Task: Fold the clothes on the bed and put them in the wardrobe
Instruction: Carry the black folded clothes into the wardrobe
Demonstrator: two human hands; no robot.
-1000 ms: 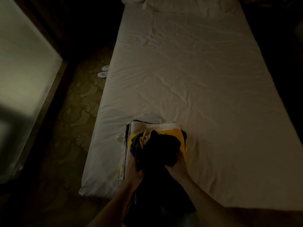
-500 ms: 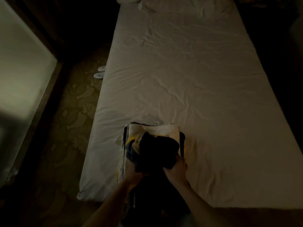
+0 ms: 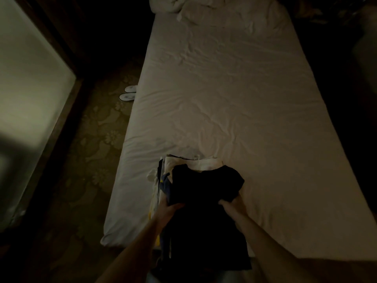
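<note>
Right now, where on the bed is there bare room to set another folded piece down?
The sheet lies bare from the clothes stack up to the pillows, and right of the stack to the bed's edge. The near left corner is crowded: both hands, left and right, hold the dark garment there.

Landmark: the bed (image 3: 234, 103), running from the near edge of the view to the far edge.
Stack of clothes (image 3: 183, 163): on the bed, at its near left corner.
Top garment (image 3: 204, 186): on the stack, its near part hanging over the bed's near edge.
Left hand (image 3: 170, 208): at the garment's left side, over the bed's near left corner.
Right hand (image 3: 232, 205): at the garment's right side, right of the left hand.
Bedding heap (image 3: 195, 7): on the bed's far end.
Slippers (image 3: 128, 93): on the floor, just beside the bed's left edge, about midway along it.
Panel (image 3: 30, 111): well left of the bed, across the floor.
</note>
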